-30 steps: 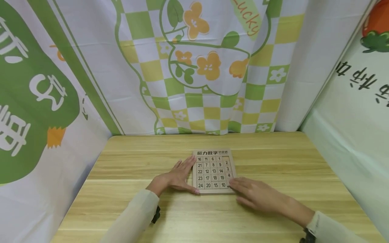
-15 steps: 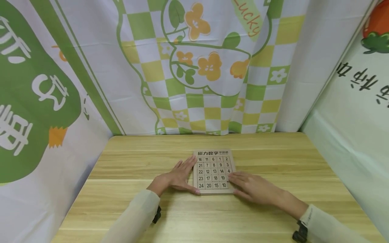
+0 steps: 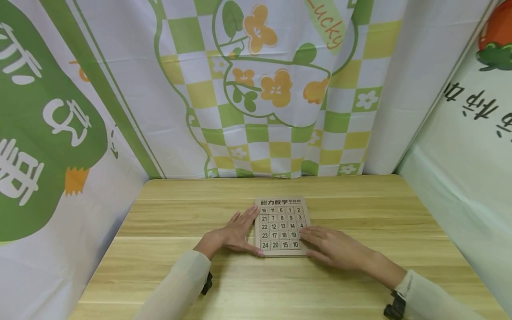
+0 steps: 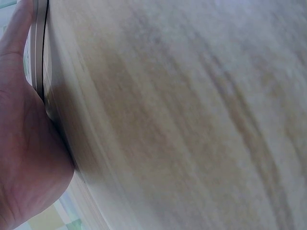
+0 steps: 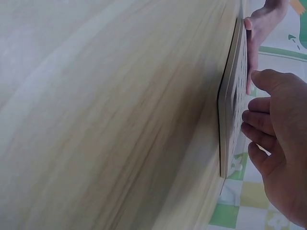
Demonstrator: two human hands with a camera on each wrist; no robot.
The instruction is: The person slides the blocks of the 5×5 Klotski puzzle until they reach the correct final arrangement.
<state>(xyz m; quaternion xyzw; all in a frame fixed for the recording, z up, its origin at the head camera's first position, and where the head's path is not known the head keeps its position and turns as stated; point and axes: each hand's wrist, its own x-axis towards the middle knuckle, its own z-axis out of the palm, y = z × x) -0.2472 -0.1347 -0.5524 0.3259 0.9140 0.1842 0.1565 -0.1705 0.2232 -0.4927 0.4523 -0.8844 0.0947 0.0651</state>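
A wooden sliding number puzzle (image 3: 282, 252) lies flat on the table, with rows of numbered square tiles under a line of printed characters. My left hand (image 3: 236, 231) is spread along its left side, fingers at the upper edge and thumb at the near left corner. Fingertips of my right hand (image 3: 338, 249) rest on the right-hand column, just below tile 4 (image 3: 302, 226), hiding the cells there. In the right wrist view, the fingers of that hand (image 5: 283, 129) bend slightly over the tiled face. The left wrist view shows the palm (image 4: 33, 148) beside the puzzle's edge (image 4: 39, 52).
The puzzle sits mid-table on a light wood-grain table (image 3: 180, 200). A checked curtain with flowers (image 3: 276, 146) hangs behind the far edge, and printed cloths (image 3: 52, 133) close off both sides. Both wrists wear dark straps (image 3: 395, 306).
My right hand has moved away from me along the right column. Tiles 2, 3 and 4 have slid up, filling the gap at the top. The left hand has stayed put.
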